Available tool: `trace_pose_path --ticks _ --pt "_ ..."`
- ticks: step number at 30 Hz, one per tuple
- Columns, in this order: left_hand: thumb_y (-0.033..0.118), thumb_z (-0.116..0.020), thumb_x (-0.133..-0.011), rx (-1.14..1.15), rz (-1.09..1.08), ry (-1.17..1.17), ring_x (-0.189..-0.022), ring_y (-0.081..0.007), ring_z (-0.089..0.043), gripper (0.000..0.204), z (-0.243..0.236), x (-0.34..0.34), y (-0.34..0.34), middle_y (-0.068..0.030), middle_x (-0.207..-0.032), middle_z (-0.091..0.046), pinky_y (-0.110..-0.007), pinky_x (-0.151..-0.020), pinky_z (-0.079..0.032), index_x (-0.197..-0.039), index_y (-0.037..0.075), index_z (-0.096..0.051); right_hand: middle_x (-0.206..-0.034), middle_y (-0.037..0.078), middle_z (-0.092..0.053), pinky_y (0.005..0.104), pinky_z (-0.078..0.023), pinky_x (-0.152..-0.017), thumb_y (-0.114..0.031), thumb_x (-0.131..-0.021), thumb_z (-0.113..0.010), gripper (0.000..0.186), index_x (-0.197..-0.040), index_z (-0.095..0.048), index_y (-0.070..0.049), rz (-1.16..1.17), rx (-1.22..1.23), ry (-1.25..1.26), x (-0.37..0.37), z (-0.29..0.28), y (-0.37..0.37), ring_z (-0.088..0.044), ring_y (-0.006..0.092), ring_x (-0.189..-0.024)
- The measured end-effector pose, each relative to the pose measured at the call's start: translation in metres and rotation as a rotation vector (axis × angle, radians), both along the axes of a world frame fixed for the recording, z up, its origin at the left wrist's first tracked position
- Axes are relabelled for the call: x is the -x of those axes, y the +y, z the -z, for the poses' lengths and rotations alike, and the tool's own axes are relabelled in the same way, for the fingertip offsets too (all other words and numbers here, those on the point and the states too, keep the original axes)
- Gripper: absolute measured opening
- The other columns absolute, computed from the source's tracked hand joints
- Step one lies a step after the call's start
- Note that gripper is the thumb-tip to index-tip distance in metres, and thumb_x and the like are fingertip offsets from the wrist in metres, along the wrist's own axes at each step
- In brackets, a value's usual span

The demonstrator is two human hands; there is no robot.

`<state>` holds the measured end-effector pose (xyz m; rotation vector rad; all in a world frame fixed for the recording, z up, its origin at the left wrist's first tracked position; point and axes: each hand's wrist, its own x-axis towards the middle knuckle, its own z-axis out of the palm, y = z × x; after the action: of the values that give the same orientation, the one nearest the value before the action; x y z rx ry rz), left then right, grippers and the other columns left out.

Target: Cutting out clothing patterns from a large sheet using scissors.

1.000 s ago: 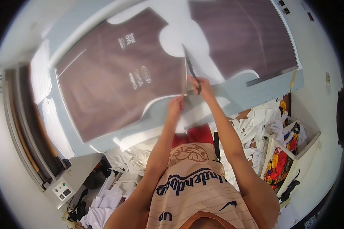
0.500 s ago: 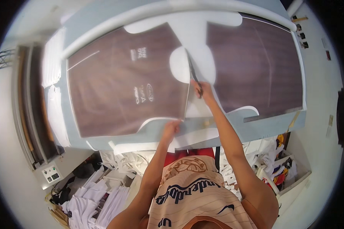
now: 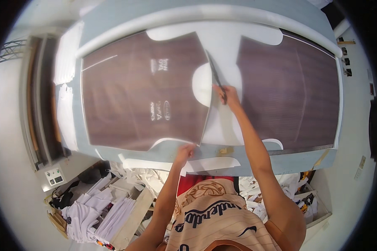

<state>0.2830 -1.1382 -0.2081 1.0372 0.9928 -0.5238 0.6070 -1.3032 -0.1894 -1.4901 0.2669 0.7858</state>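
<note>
My right hand (image 3: 229, 98) is closed round the handles of long dark scissors (image 3: 216, 74), whose blades point away from me. They lie along the right edge of a dark brown printed fabric panel (image 3: 125, 96), beside its white rounded neck notch (image 3: 202, 85). Near the table's front edge, my left hand (image 3: 185, 153) is closed in a pinch on the near right corner of that panel. A second brown panel (image 3: 289, 92) lies to the right, with white fabric (image 3: 224, 42) between the two.
A white roll (image 3: 205, 13) runs along the far side of the pale blue table (image 3: 155, 157). White offcut strips (image 3: 213, 164) lie at its front edge. Below are piles of white fabric (image 3: 88, 213) and bins. A machine with a control panel (image 3: 54, 176) stands left.
The scissors and my right hand have moved farther away along the panel's right edge, past the neck notch. My left hand keeps its pinch at the corner. The whole view has shifted slightly.
</note>
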Motion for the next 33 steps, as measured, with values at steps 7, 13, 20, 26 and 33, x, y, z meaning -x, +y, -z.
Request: trace_pose_path --ticks 7,13,20,26,33 --pt "0.025 -0.072 -0.096 0.012 -0.086 -0.007 -0.050 -0.0099 -0.048 0.028 -0.006 -0.007 -0.004 0.0013 -0.058 -0.053 -0.026 -0.051 -0.039 -0.076 0.007 -0.065 -0.052 -0.004 -0.045 0.0234 -0.034 -0.039 -0.051 -0.073 -0.089 0.058 -0.059 -0.046 -0.015 -0.051 0.052 -0.049 -0.037 -0.001 0.017 -0.043 0.0063 -0.039" --pt "0.030 -0.068 -0.097 0.023 -0.039 -0.008 -0.057 -0.0100 -0.048 0.029 -0.009 -0.007 -0.003 0.0019 -0.062 -0.052 -0.026 -0.056 -0.036 -0.079 0.009 -0.065 -0.053 -0.004 -0.045 0.0231 -0.033 -0.039 -0.053 -0.072 -0.089 0.058 -0.060 -0.045 -0.016 -0.051 0.046 -0.045 -0.059 0.000 0.027 -0.042 0.0060 -0.039" --pt "0.030 -0.068 -0.097 -0.006 -0.036 -0.006 -0.055 -0.0097 -0.048 0.035 -0.008 -0.009 -0.005 0.0018 -0.059 -0.051 -0.027 -0.055 -0.036 -0.070 0.009 -0.061 -0.053 -0.005 -0.045 0.0231 -0.035 -0.040 -0.052 -0.073 -0.088 0.057 -0.060 -0.045 -0.016 -0.046 0.008 -0.015 -0.092 -0.010 0.050 -0.044 0.0061 -0.040" --pt "0.028 -0.071 -0.096 0.007 -0.073 0.001 -0.052 -0.0095 -0.050 0.031 -0.001 -0.003 -0.002 0.0018 -0.059 -0.053 -0.026 -0.052 -0.037 -0.074 0.008 -0.064 -0.054 -0.005 -0.047 0.0236 -0.037 -0.041 -0.052 -0.073 -0.088 0.057 -0.060 -0.047 -0.015 -0.061 -0.021 -0.075 -0.106 -0.009 0.058 -0.046 0.0064 -0.041" --pt "0.031 -0.071 -0.096 0.024 -0.073 0.040 -0.055 -0.0102 -0.053 0.035 -0.011 -0.007 -0.002 0.0007 -0.060 -0.056 -0.026 -0.054 -0.039 -0.070 0.008 -0.065 -0.050 -0.002 -0.050 0.0248 -0.037 -0.041 -0.054 -0.073 -0.088 0.057 -0.058 -0.053 -0.011 -0.108 0.026 -0.135 -0.127 0.002 0.064 -0.047 0.0082 -0.039"
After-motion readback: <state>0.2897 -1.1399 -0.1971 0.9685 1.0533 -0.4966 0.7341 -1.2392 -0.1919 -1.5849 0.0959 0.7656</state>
